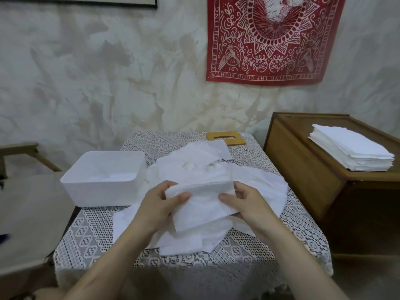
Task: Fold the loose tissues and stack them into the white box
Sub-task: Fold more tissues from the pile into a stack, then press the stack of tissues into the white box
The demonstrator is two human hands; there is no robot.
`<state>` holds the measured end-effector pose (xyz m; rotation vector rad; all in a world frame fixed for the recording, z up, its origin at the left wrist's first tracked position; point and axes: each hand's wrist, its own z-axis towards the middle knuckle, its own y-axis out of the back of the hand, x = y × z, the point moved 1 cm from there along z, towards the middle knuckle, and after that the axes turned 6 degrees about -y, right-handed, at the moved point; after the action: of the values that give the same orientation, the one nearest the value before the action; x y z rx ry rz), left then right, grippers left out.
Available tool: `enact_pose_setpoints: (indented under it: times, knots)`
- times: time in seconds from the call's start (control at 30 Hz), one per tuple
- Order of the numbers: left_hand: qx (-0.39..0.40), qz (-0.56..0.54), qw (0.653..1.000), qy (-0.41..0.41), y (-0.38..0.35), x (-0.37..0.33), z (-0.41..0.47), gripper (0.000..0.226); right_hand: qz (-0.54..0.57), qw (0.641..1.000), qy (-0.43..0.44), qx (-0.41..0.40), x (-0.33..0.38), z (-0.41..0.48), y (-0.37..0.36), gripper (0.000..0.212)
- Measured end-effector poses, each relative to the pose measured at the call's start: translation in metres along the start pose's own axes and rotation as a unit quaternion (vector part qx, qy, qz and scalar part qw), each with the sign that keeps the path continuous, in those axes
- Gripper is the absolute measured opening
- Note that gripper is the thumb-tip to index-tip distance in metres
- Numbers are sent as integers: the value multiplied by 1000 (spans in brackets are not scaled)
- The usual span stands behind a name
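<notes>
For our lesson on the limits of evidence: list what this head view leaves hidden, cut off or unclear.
All in the head view:
1. Box: white-on-white glare hides what lies inside.
2. Left hand and right hand: fingers mostly hidden behind the held tissue.
3. Pile: overlap hides the tissue count.
4. Red cloth: top cut off by the frame edge.
5. Lid: near edge partly covered by a tissue.

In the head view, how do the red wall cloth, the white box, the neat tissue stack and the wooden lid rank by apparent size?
1. red wall cloth, clearly largest.
2. white box and neat tissue stack: they look about alike, so I do not rank them.
3. wooden lid, smallest, though it lies farther away.
</notes>
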<state>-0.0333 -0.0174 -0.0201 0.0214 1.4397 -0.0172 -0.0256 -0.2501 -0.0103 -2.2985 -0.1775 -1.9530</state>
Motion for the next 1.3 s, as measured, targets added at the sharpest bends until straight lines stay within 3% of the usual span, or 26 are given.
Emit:
enact_pose_setpoints:
  times: [0.1,0.23,0.4,0.53,0.67,0.8,0.93,0.97,1.1,1.27,1.3]
  knots:
    - [-40,-110,993,-23,-15,8,-8,38,4,999,37,-23,-7,-6,-1,24]
    - [-66,-18,991,-113,-27,11,-16,11,-80,992,84,-50,-15,-11,0,25]
    - [-52,34,991,-121,-40,17,-23,18,-94,988,112,-56,-35,-15,-13,10]
    - [-63,51,990,-117,-38,16,-17,18,-1,991,114,-65,-27,-15,-8,11]
    - [-45,72,991,-103,-39,19,-18,23,-18,992,100,-77,-29,-13,-6,9]
    - [-76,53,992,-84,-34,11,-13,37,-36,988,129,-81,-17,-15,-11,7]
    - [-89,13,994,-69,-17,-9,-11,80,-20,983,158,-91,1,-12,-26,43]
    - [-92,-1,994,-64,-12,-14,-13,78,-10,982,162,-97,5,-10,-33,43]
    - [-134,-8,989,-66,24,-29,-26,25,40,986,137,-91,18,-1,-76,30]
    - [-214,0,974,-75,88,-52,-32,17,17,995,94,-34,29,8,-146,13]
    - [-224,11,972,-73,102,-54,-30,15,5,996,87,-25,31,11,-158,19]
